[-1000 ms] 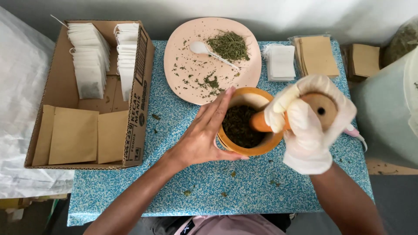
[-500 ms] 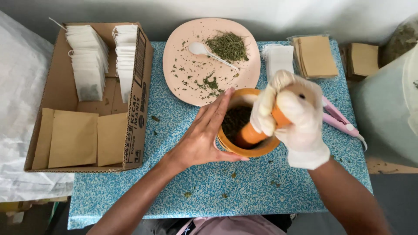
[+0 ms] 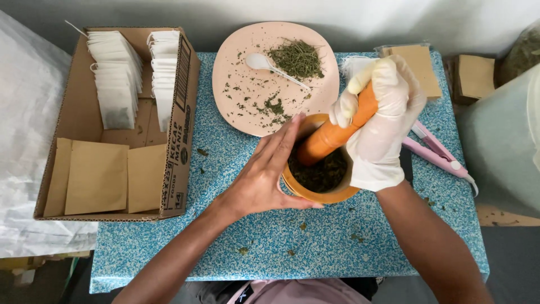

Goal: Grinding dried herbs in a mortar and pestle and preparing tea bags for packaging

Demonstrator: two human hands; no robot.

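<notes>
A small surface (image 3: pixel 337 247) with a blue-and-white speckled top stands against a pale wall, with grey floor around it and a white plastic sheet (image 3: pixel 22 141) at the far left.

Head view: near the middle of the surface sits an orange mortar (image 3: pixel 320 191) holding dark green crushed herbs (image 3: pixel 323 171). The bare left hand (image 3: pixel 264 174) lies flat against the mortar's left side, fingers together and stretched along the rim, thumb curled round the near wall. The right hand (image 3: pixel 379 126), in a white glove, is clamped round the upper end of an orange pestle (image 3: pixel 334 132); the pestle tilts, its lower end down among the herbs inside the mortar.

Just beyond the mortar lies a pink plate (image 3: pixel 236 62), its near edge touching or just beside the mortar's rim. On it are a heap of dried leaves (image 3: pixel 297 58), a white spoon (image 3: pixel 264 63) and scattered crumbs.

To the left stands an open cardboard box (image 3: pixel 180 118) with two rows of white filter bags (image 3: pixel 115 79) at its far end and brown envelopes (image 3: pixel 95 177) at its near end.

Right of the gloved hand lies a pink tool (image 3: pixel 439 155), partly hidden. Brown packets (image 3: pixel 419 65) lie at the far right corner. A large pale container (image 3: pixel 500 146) stands beside the surface on the right.
</notes>
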